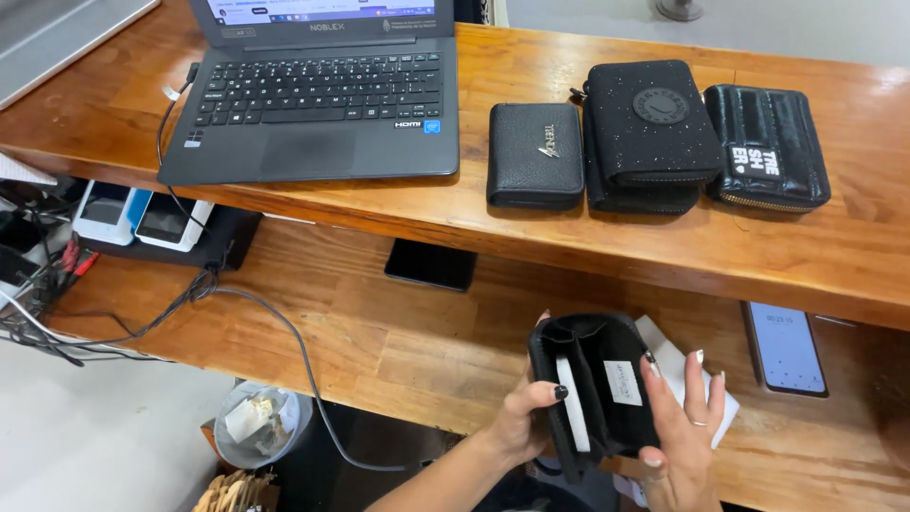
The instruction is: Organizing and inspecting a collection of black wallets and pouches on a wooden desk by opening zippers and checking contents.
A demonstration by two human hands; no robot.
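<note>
Black fabric wallet [599, 393], small and opened out, sits low in the frame right of centre, held over the lower wooden shelf [398, 332]. A white label shows on its inner lining, and a white card edge stands in its middle fold.

Head view, hands: left hand [523, 417] grips the wallet's left edge, thumb with dark polish pressed on the inside, fingers curled behind. Right hand [684, 431] supports the right flap, thumb on the lining, fingers fairly straight behind it; a ring shows on one finger. White paper [669, 360] lies behind the right hand, touching or just beside the wallet; which cannot be told.

Head view, surroundings: on the upper wooden counter [531, 232], upper right of the frame, three closed black wallets stand in a row: a plain grained one [536, 154], a speckled one with a round patch [648, 133], and a glossy ribbed one [768, 144]. An open black laptop [318, 104] occupies the upper left. A lit phone [784, 348] lies at right on the shelf, a dark phone [431, 264] at centre. Cables [190, 289] run at left.
</note>
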